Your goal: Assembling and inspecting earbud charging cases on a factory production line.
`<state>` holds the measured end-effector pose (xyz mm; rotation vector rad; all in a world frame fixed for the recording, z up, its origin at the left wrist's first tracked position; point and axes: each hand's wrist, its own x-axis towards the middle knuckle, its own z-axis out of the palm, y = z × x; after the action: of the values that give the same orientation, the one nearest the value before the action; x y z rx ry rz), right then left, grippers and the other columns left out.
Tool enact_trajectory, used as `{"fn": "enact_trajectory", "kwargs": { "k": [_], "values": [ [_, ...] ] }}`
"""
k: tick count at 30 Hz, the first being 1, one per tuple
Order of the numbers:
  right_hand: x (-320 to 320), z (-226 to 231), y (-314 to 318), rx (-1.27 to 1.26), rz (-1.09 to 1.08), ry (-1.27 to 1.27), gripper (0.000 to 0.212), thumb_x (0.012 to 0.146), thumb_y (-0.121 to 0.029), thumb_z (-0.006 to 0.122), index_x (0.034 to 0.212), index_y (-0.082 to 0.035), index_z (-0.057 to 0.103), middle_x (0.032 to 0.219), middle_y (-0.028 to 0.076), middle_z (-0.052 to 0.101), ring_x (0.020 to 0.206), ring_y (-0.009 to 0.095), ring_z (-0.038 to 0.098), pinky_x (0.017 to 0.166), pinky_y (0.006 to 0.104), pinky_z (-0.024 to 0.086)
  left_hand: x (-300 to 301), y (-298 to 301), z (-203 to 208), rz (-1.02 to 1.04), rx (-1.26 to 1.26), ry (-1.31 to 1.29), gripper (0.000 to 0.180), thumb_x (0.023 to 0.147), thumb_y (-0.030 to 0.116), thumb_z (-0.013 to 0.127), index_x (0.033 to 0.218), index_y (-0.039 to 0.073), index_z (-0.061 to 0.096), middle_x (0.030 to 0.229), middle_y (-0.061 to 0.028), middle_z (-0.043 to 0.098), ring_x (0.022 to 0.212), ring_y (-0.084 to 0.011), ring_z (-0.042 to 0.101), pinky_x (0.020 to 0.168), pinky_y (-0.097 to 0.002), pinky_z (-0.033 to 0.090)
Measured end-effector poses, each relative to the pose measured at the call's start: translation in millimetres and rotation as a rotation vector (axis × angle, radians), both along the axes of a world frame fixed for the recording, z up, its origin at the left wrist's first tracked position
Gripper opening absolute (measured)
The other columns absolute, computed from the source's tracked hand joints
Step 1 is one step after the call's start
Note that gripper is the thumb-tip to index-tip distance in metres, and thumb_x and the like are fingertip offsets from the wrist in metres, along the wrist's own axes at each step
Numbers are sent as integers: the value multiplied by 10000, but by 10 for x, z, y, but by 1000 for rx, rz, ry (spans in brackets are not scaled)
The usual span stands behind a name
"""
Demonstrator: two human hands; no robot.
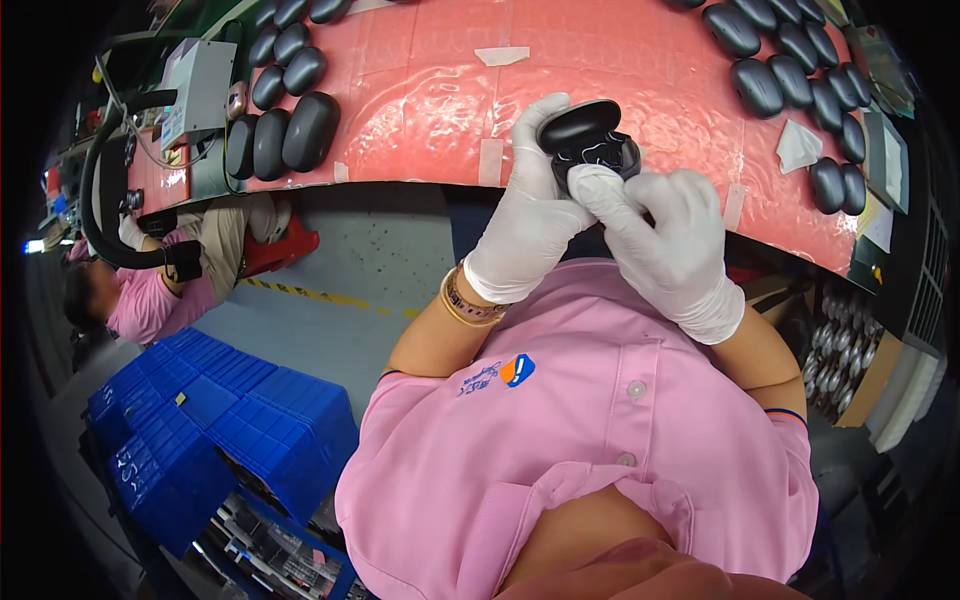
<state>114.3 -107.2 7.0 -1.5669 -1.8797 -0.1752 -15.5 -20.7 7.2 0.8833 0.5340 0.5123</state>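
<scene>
In front of my chest, over the near edge of the table, I hold a black earbud charging case (pixel 582 126) with its lid tipped up. My white-gloved left hand (pixel 530 215) wraps round its left side, fingers behind the lid. The inside of the case is dark with shiny edges, partly covered by my fingers. My right hand (pixel 668 235), also gloved in white, is closed with thumb and fingertips pressed together at the near rim of the case. Whatever lies between those fingertips is hidden.
Dark grey rounded cases stand in groups at the table's left (pixel 310 130) and right (pixel 785 80) on a red mat (pixel 410 110). A white scrap (pixel 798 146) lies at right. Blue crates (pixel 250 400) stand lower left; another person (pixel 150 300) sits at far left.
</scene>
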Motion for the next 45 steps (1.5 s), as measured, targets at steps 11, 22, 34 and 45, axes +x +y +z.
{"fn": "enact_trajectory", "kwargs": {
  "k": [11,22,34,45],
  "values": [
    [180,-68,-113,28,42,457,444,625,82,625,1028,-96,681,758,27,558,639,194,521,595,302,415,83,-138,-89,134,234,-35,736,803,-163,482,1357,119,89,1149,-115,462,1029,-182,538,836,-309,498],
    [115,20,-8,-3,54,202,326,622,8,658,917,-131,651,716,11,501,635,196,515,611,325,382,62,-186,-291,206,668,-29,704,780,-170,449,1337,75,94,1108,-135,485,974,-177,542,846,-317,473],
    [77,-2,-185,-10,-19,241,440,643,114,615,1038,-71,674,782,56,559,681,199,511,662,306,424,-19,-102,47,-1,-168,-8,874,622,-245,404,1367,143,163,1241,-146,438,1162,-247,503,980,-408,461],
    [171,-30,-146,-128,-143,463,392,718,65,604,1075,-83,668,710,52,535,621,180,523,601,294,416,-63,-36,67,-68,-406,-106,770,614,-200,395,1343,30,303,1282,-167,450,1207,-341,488,1022,-486,423]
  ]
}}
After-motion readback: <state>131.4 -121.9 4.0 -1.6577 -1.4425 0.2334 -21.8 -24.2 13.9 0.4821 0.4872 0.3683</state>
